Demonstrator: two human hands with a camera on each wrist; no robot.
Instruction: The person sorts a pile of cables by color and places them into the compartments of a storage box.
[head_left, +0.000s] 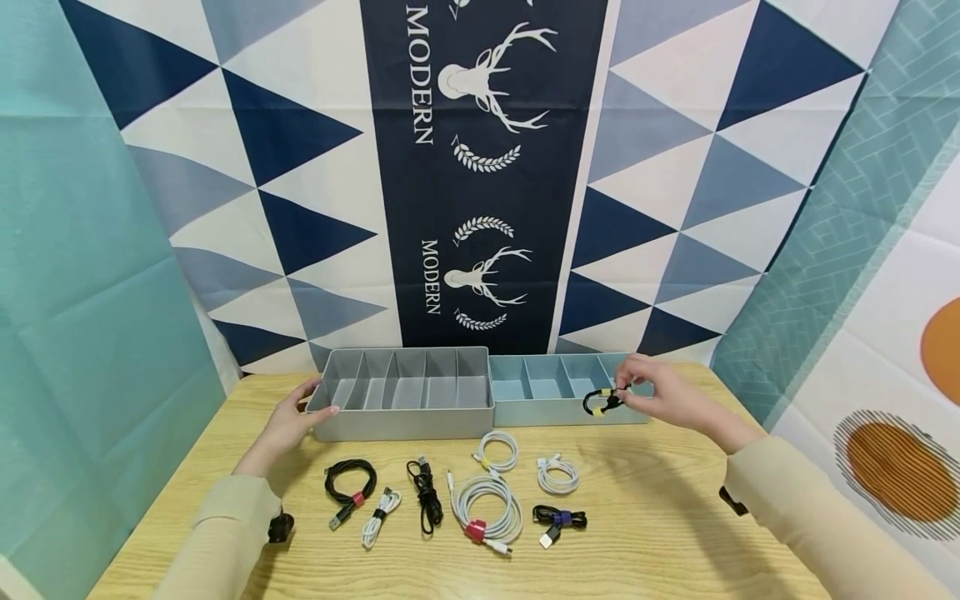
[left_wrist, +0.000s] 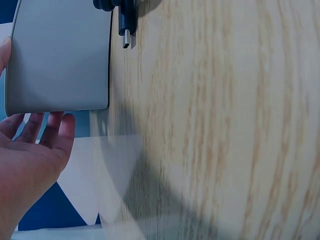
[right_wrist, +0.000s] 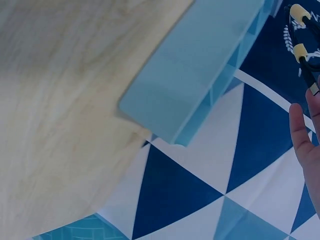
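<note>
My left hand holds the left end of a grey divided organizer box, its thumb on the front wall and its fingers at the end wall. In the left wrist view the fingers show beside the box end. My right hand pinches a coiled black cable with yellow bands. In the head view this cable overlaps the front wall of a light blue divided box. The right wrist view shows the cable raised beyond the blue box, with a metal plug near the fingertips.
On the wooden table, in front of the boxes, lie black cables, a purple-banded black cable, and white cables. A patterned cloth hangs behind.
</note>
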